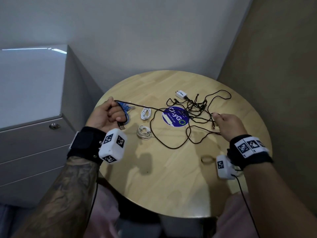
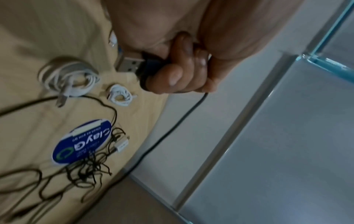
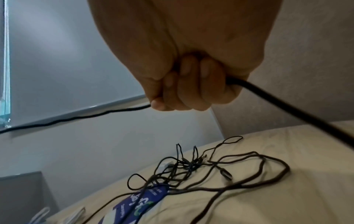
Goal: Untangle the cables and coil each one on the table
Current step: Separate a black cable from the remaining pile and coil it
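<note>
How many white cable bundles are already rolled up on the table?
2. One small white coiled cable lies left of the round blue sticker; the other white coiled cable lies nearer the person. Any others may be hidden.

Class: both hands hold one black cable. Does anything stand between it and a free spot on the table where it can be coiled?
Yes. The black cable held by the left hand and right hand runs into the tangle of thin black cables mid-table, crossing them.

Round light wooden surface (image 1: 171,177) carries: round blue sticker (image 1: 175,118) mid-top, tangled thin black cables (image 1: 197,107) partly over it, white charger plug (image 1: 181,94), 2 coiled white cables (image 1: 145,113) (image 1: 144,133), blue cable bundle (image 1: 126,107).
</note>
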Demonstrator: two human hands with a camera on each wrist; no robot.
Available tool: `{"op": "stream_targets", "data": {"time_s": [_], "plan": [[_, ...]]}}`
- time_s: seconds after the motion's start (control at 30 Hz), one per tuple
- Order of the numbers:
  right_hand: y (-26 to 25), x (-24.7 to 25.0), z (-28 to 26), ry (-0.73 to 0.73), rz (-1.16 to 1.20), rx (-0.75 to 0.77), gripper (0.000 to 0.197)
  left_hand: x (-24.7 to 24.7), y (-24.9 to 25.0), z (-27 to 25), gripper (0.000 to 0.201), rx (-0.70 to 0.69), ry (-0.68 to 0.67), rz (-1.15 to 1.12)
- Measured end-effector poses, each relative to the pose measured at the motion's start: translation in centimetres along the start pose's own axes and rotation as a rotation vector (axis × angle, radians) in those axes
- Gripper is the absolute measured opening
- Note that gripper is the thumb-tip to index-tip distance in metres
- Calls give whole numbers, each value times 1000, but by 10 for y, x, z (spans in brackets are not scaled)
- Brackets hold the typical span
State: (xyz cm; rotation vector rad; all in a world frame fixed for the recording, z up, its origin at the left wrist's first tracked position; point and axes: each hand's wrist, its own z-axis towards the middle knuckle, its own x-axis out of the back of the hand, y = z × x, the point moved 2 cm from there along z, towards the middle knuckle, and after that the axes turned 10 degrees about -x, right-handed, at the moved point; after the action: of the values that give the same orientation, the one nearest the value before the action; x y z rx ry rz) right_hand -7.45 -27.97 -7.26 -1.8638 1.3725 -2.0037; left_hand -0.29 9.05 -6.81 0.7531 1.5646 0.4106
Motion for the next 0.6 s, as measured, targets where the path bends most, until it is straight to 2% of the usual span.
{"op": "stream_targets", "data": {"time_s": [0.1,0.17,0.23,0.33,0.4,0.43,0.5,0.53,0.6], "plan": [[6,-16,2,-115,-180,-103,46,0,-4,1,53,4,4,-59],[11,-27,-1,-264,-419,-121,45,-6,-11,1,41,28,-27,1],[9,-34,-11,-393,-590,-77,41,-17,-23,-3,33,41,-49,162],[-1,-36,-26,-409,-615,36,34,-37,-47,-13,36,-22,-75,488],[-9,-41,-34,-383,-449,158,24,-47,-61,-18,38,-62,-122,667],[-16,-44,-41,-404,-268,207,20,-50,-68,-20,38,-72,-143,726],[-31,-47,-60,-539,174,205,30,-54,-80,-22,39,-83,-177,803],[-37,-48,-69,-637,317,169,39,-55,-84,-23,39,-91,-183,833],[-46,-47,-82,-774,350,178,52,-56,-88,-24,39,-114,-173,870]]}}
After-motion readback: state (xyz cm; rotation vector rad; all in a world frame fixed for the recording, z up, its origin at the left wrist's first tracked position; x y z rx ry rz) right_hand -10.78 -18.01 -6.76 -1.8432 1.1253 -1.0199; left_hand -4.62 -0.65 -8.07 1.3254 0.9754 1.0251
